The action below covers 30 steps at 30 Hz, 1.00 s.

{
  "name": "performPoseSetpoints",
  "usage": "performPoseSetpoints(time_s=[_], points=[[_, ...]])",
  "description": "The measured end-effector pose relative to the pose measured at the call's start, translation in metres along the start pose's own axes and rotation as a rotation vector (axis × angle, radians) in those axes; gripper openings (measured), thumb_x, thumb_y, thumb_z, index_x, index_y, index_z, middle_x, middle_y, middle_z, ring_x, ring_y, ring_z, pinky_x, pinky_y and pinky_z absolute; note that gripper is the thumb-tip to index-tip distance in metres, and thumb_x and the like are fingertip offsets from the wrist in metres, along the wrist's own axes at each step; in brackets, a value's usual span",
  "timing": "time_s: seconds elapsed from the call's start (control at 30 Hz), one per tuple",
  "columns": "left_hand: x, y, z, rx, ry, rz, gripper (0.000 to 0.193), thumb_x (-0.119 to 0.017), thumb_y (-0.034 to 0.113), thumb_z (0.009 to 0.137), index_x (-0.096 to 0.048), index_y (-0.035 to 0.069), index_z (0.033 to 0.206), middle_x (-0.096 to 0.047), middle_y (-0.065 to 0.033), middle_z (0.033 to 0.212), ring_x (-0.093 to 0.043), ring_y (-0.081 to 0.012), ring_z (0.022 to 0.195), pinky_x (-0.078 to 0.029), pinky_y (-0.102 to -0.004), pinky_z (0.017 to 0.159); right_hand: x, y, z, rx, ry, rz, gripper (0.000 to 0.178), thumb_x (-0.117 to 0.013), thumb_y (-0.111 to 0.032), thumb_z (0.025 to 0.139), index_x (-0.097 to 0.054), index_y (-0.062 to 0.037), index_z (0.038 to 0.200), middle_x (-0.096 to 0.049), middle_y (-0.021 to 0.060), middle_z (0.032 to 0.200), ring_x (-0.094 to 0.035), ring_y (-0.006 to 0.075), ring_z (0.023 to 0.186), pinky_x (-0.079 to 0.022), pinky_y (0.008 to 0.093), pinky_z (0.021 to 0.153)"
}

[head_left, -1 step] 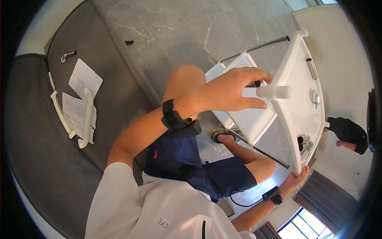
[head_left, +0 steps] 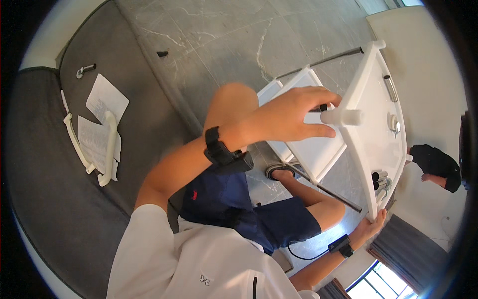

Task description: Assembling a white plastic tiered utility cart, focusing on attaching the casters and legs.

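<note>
My left hand [head_left: 294,113] is at the side of a white plastic shelf tray [head_left: 366,87], by a round white corner socket [head_left: 343,117]. Its thumb and fingers are spread apart, around a dark tube end [head_left: 318,107], and I see no firm grip. At the tray's lower corner, my right hand [head_left: 368,229] is closed on the rim. Short metal tubes [head_left: 379,179] and a small round metal-and-white fitting [head_left: 394,122] rest inside the tilted tray. Beneath it stand more white shelves [head_left: 318,154] with long metal rods [head_left: 338,196] at their sides.
A grey sofa [head_left: 149,129] on the left holds paper sheets [head_left: 107,97], white curved handles [head_left: 110,149] and a small caster-like metal part [head_left: 85,71]. A small dark piece [head_left: 162,53] lies on the grey tiled floor. Another person [head_left: 435,167] is at the far right.
</note>
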<state>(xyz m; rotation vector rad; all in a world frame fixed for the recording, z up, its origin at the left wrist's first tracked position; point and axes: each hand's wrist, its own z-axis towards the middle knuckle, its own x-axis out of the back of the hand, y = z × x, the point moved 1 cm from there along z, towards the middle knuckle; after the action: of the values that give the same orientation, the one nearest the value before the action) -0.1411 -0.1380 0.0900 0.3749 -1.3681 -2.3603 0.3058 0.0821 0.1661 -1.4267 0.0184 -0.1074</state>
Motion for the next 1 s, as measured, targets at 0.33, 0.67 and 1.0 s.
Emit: performPoseSetpoints(time_s=[0.33,0.67,1.0], points=[[-0.004,-0.001,0.006,0.002,0.053,0.009,0.037,-0.078,0.013,0.084,-0.065,-0.003,0.115,-0.069,-0.0146,0.108,-0.068,-0.0243,0.097,-0.056,-0.0331,0.088,0.004,-0.001,-0.005,-0.021,-0.029,-0.032,0.037,-0.064,-0.016,0.094,-0.056,-0.0007,0.127,-0.058,0.0104,0.119,-0.057,0.0239,0.114,-0.048,0.0361,0.098],[-0.001,-0.013,0.001,0.051,0.108,-0.028,0.040,-0.079,0.006,0.083,-0.066,-0.001,0.120,-0.072,-0.0102,0.108,-0.068,-0.0145,0.096,-0.054,-0.0300,0.089,-0.025,-0.009,-0.015,-0.066,0.006,-0.067,0.034,-0.061,-0.015,0.096,-0.054,0.0008,0.126,-0.058,0.0128,0.119,-0.058,0.0254,0.113,-0.049,0.0387,0.097],[0.002,-0.009,0.001,0.091,0.083,0.042,0.037,-0.076,0.003,0.085,-0.066,-0.004,0.120,-0.072,-0.0106,0.110,-0.068,-0.0163,0.103,-0.053,-0.0306,0.097,0.009,0.009,0.007,-0.018,0.045,-0.057,0.032,-0.063,-0.010,0.094,-0.055,0.0018,0.123,-0.058,0.0139,0.118,-0.059,0.0263,0.113,-0.050,0.0379,0.097]])
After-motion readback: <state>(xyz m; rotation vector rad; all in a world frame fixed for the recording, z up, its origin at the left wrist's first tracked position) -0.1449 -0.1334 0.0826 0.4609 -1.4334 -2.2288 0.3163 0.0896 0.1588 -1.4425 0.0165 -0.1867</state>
